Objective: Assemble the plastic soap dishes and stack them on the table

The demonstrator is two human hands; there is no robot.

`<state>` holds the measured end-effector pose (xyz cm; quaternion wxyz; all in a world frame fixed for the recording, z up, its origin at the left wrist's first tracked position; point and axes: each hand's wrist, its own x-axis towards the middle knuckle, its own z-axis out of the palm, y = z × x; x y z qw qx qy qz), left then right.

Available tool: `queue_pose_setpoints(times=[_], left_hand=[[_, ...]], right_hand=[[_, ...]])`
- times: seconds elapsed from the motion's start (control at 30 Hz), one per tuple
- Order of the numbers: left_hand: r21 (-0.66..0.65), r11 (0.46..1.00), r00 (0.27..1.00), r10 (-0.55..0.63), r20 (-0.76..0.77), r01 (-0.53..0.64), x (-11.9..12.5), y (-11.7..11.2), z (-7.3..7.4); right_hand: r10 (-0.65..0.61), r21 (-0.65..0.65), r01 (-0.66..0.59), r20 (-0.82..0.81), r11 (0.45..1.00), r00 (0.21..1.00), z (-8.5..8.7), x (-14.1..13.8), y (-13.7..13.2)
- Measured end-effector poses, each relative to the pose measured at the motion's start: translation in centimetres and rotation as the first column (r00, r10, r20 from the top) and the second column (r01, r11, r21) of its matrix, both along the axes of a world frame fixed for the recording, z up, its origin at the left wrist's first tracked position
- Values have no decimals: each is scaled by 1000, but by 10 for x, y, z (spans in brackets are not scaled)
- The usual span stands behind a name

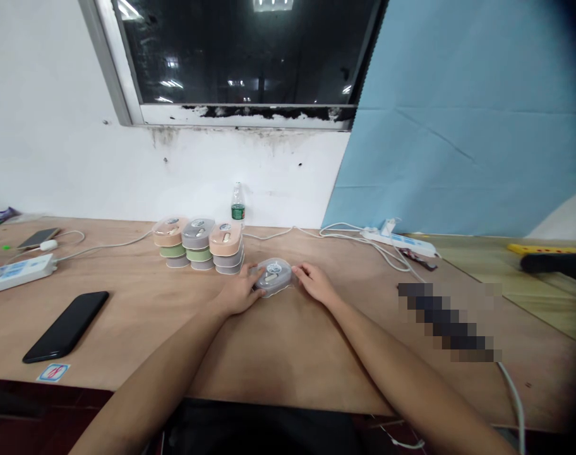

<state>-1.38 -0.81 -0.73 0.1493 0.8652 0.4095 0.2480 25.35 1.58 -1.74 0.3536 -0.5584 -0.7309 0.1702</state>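
A small grey lidded container (273, 275) with a clear top lies on the wooden table (278, 354) in front of me. My left hand (240, 291) grips its left side, fingers curled against it. From the other side, my right hand (315, 282) holds the container with fingertips pressed on its edge. Just behind and to the left stand three short stacks of similar containers (199, 243) in peach, grey and green.
A black phone (66, 325) lies at the left, with a white power strip (18, 272) and another phone (38, 237) beyond it. A small bottle (237, 203) stands by the wall. A second power strip (402, 241) with cables lies at the right.
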Motion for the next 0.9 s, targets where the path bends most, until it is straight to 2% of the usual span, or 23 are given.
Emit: queue_pose_setpoints(times=[0.2, 0.37, 0.63, 0.9], left_hand=[[13, 988, 985, 153, -85, -152, 7, -3, 0], [68, 951, 946, 309, -103, -303, 10, -4, 3], [106, 960, 943, 274, -190, -258, 16, -6, 3], [228, 933, 898, 337, -283, -279, 20, 2, 8]], right_hand=[[11, 54, -14, 56, 998, 998, -3, -3, 0], [79, 10, -81, 125, 997, 989, -3, -8, -3], [121, -39, -116, 154, 992, 981, 4, -21, -11], [171, -44, -166, 138, 985, 976, -4, -16, -5]])
